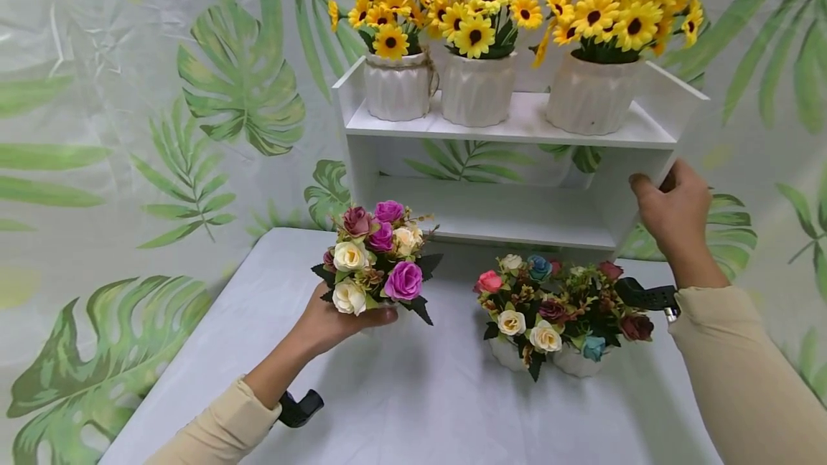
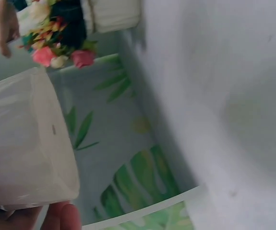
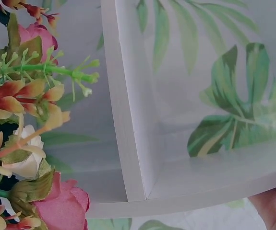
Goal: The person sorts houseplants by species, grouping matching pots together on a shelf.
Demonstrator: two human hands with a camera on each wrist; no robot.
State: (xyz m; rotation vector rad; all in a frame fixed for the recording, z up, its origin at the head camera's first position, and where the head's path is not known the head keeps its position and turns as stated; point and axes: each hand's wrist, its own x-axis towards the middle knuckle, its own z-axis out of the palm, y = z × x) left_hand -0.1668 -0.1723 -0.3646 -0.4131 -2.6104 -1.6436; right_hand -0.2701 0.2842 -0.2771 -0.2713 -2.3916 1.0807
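Observation:
My left hand [image 1: 339,323] holds a white pot [image 2: 27,143] of artificial roses [image 1: 405,280] in purple, cream and dusky pink, raised in front of the shelf's lower left. In the head view the flowers hide most of this pot; the left wrist view shows its side, with fingers [image 2: 63,218] against it. With thumb and curled fingers, my right hand [image 1: 681,217] grips the right side panel of the white two-tier shelf [image 1: 491,210]. In the right wrist view fingers [image 3: 272,206] lie at the shelf's edge [image 3: 190,203].
Three white pots of yellow sunflowers [image 1: 474,34] stand on the upper tier. Below the shelf's right half, two pots of mixed roses [image 1: 545,336] sit close together on the white-covered table [image 1: 413,407]. A leaf-patterned backdrop [image 1: 239,77] hangs behind.

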